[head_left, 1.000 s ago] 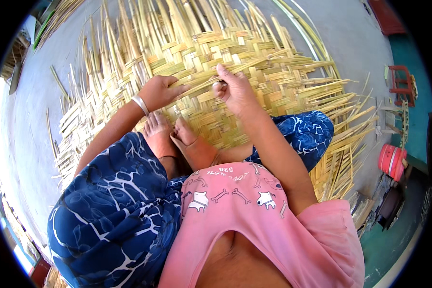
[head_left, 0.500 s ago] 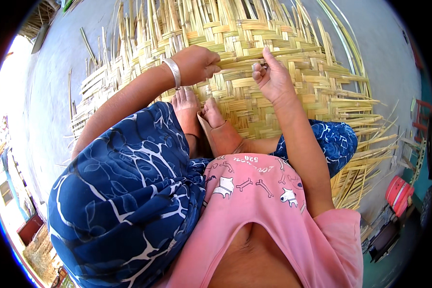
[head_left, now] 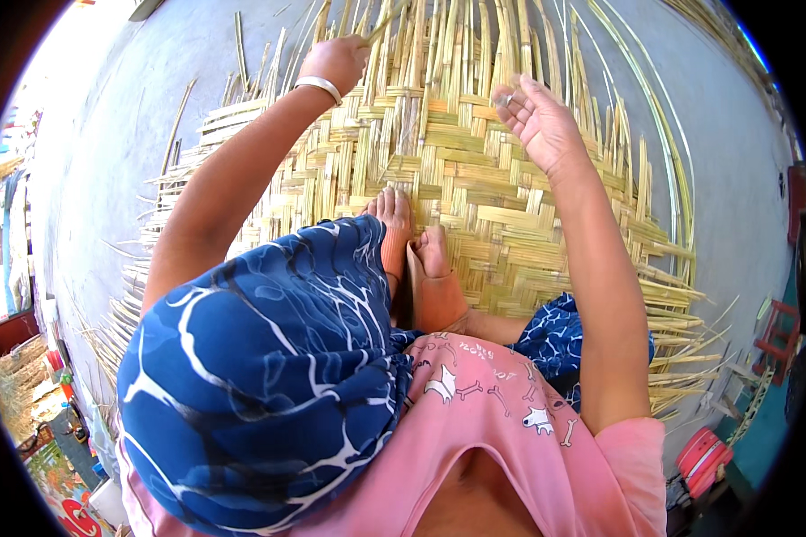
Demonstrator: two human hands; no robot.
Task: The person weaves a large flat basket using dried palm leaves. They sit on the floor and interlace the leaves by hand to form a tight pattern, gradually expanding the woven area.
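Observation:
A mat of flat yellow-green split-cane strips (head_left: 475,188) lies partly woven in front of me. My left hand (head_left: 336,63), with a pale bangle at the wrist, is closed on a cane strip (head_left: 387,20) over the mat's far left part. That strip slants up and right toward the picture's top edge. My right hand (head_left: 542,125) hovers above the right half of the weave, palm turned up and inward, fingers loosely bent. A small shiny spot shows at its fingers; nothing else is visible in it. My bare toes (head_left: 392,208) rest on the woven part.
Long unwoven cane ends (head_left: 457,45) fan out at the far side, and loose ends (head_left: 681,331) stick out at right. Grey floor (head_left: 734,134) surrounds the mat. At the right stand a red-pink bag (head_left: 706,461) and a small red chair (head_left: 777,336).
My left hand has moved up and away with the strip, which now slants upward. The right hand has shifted slightly up and right, apart from that strip. The view has also shifted.

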